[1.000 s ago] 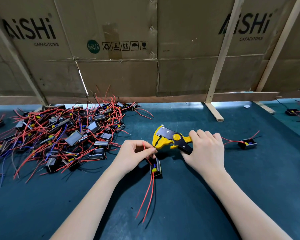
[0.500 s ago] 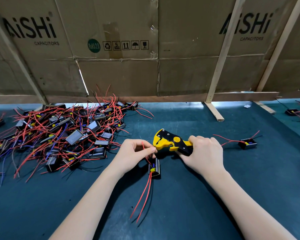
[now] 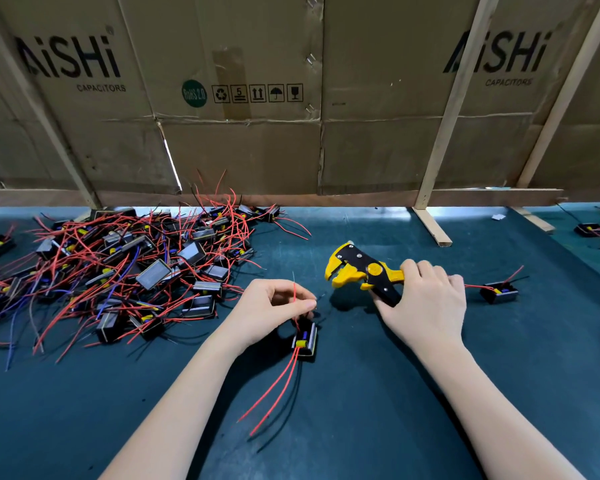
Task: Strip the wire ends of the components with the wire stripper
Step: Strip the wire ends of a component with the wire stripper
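My right hand [image 3: 426, 303] grips the handles of the yellow and black wire stripper [image 3: 357, 268], whose jaws gape open and point left, a short way from the wire. My left hand [image 3: 271, 310] pinches a red wire [image 3: 294, 294] of a small black component [image 3: 305, 339] that lies on the green mat just below my fingers. The wire's bare tip sticks up above my fingers. Two more red wires [image 3: 274, 393] trail from the component toward me.
A large pile of black components with red and blue wires [image 3: 111, 271] covers the mat at the left. One single component [image 3: 499, 292] lies right of my right hand. Another component [image 3: 587, 230] sits at the far right. A cardboard wall [image 3: 291, 98] with wooden struts closes the back.
The stripper has pulled away to the right from the wire and its jaws have opened. My left hand still pinches the red wire, whose tip now shows bare.
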